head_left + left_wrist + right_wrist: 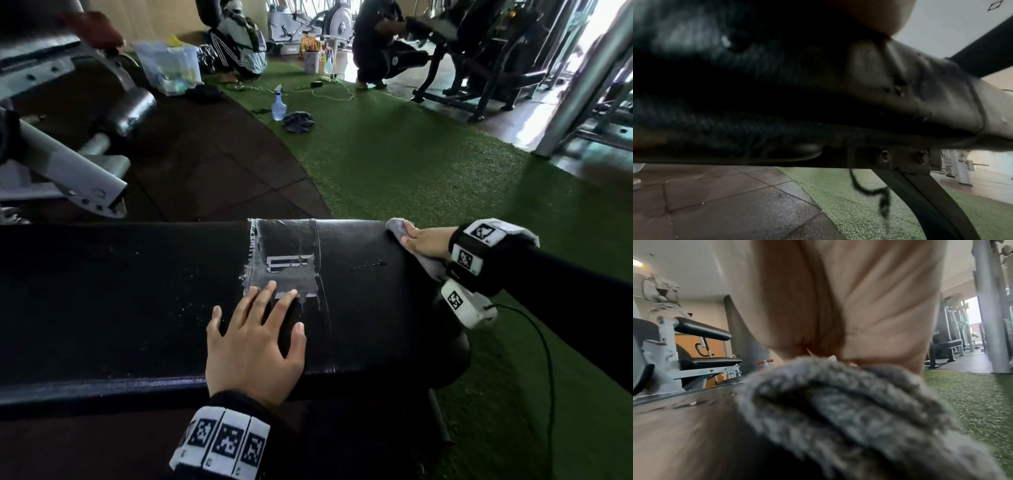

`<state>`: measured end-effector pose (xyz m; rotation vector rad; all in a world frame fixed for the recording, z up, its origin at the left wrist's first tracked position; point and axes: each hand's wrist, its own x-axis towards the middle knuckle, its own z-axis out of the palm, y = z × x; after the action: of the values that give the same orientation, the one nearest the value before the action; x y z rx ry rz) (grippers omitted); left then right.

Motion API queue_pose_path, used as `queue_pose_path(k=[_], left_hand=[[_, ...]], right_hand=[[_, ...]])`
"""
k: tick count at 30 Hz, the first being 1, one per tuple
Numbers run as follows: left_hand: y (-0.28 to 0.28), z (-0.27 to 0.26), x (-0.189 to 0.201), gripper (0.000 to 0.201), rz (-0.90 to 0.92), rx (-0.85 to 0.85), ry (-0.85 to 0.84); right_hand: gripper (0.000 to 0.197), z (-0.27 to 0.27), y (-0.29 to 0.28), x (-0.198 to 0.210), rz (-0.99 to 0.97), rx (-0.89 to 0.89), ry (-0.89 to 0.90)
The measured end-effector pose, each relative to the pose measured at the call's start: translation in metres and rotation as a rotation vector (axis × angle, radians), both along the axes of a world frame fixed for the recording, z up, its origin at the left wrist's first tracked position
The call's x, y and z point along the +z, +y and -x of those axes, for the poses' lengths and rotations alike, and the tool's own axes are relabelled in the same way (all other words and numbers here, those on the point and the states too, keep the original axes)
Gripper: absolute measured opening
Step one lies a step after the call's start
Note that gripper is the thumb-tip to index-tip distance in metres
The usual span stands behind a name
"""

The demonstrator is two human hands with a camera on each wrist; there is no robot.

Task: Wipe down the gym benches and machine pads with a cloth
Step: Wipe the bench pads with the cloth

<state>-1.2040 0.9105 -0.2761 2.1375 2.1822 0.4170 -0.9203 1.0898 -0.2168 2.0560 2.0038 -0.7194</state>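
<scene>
One black bench (137, 291) spans the view. The left hand (255, 346) lies flat on its near edge, fingers spread, holding nothing. The right hand (426, 241) presses one grey cloth (399, 226) onto the bench's far right corner (fingers laid over it, fairly straight). On the turf beyond stand one spray bottle (279, 104) and one dark rag (298, 121).

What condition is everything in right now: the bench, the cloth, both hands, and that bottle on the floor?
Black padded gym bench: worn, torn patch in the cover, droplets on top.
Grey fluffy cloth: crumpled, pressed on the bench's far right end.
Right hand: fingers straight, pressing the cloth.
Left hand: open, flat on the bench.
Clear blue spray bottle: upright on the green turf.
Dark rag: bunched beside the bottle.
</scene>
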Motion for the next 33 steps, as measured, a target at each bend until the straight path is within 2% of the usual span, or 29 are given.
queue_pose_path(k=[5,7,11,14,19,23,27,33], left_hand=[[0.0,0.0,0.0,0.06,-0.008,-0.004,-0.001],[0.0,0.0,0.001,0.059,-0.005,-0.005,-0.015],[-0.001,0.001,0.001,0.058,-0.007,-0.01,-0.022],[-0.001,0.001,0.0,0.058,-0.01,-0.003,-0.01],[-0.001,0.001,0.001,0.058,0.0,-0.008,-0.012],[0.0,0.0,0.001,0.057,0.004,-0.005,-0.023],[0.002,0.001,-0.001,0.057,0.002,-0.001,-0.005],[0.002,0.0,-0.001,0.059,-0.006,0.007,-0.005]], right_hand=[[0.047,0.051,0.034,0.011,-0.044,0.145,-0.079],[0.052,0.085,0.035,0.01,-0.038,0.256,-0.091],[0.056,0.124,0.008,0.005,-0.041,0.513,-0.147],[0.055,0.105,-0.025,0.004,0.007,0.641,-0.066],[0.057,0.028,-0.047,-0.002,0.026,0.586,0.004],[0.059,0.003,-0.019,0.003,0.007,0.346,0.015],[0.058,0.027,0.018,0.006,-0.036,0.232,-0.073],[0.053,0.098,0.016,0.008,-0.102,0.322,-0.016]])
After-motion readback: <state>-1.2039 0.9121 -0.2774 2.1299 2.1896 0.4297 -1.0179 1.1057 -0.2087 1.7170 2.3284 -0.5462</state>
